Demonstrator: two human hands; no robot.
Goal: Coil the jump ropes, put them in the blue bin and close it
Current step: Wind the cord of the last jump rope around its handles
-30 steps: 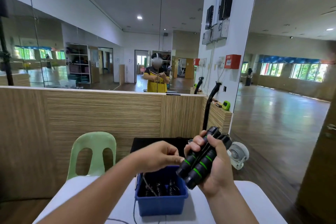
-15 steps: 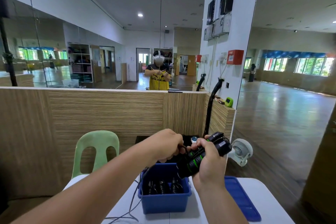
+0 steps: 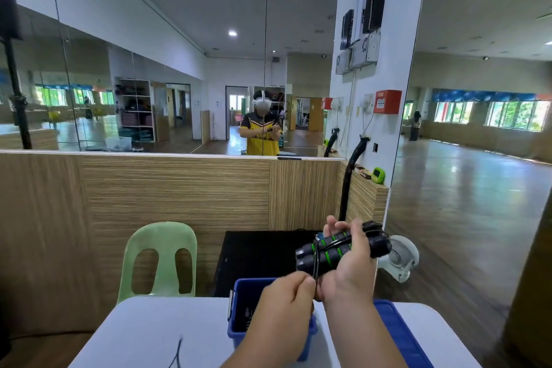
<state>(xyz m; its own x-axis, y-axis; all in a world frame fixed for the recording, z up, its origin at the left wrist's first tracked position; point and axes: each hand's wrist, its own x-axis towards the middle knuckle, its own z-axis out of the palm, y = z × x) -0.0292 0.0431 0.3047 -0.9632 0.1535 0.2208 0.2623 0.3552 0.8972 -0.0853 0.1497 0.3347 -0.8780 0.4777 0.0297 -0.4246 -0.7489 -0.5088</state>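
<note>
My right hand (image 3: 350, 267) gripped the rope handles (image 3: 324, 249) above the blue bin (image 3: 242, 312); my left hand (image 3: 283, 303) pinched the cord (image 3: 316, 263); the bin stood at the surface's (image 3: 161, 326) far edge

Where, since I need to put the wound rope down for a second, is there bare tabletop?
Widest bare patch: table left of the blue bin, apart from a cord trailing near the front edge. A smaller strip lies right of the lid. The middle is crowded: bin, left hand and right hand with the handles.
</note>
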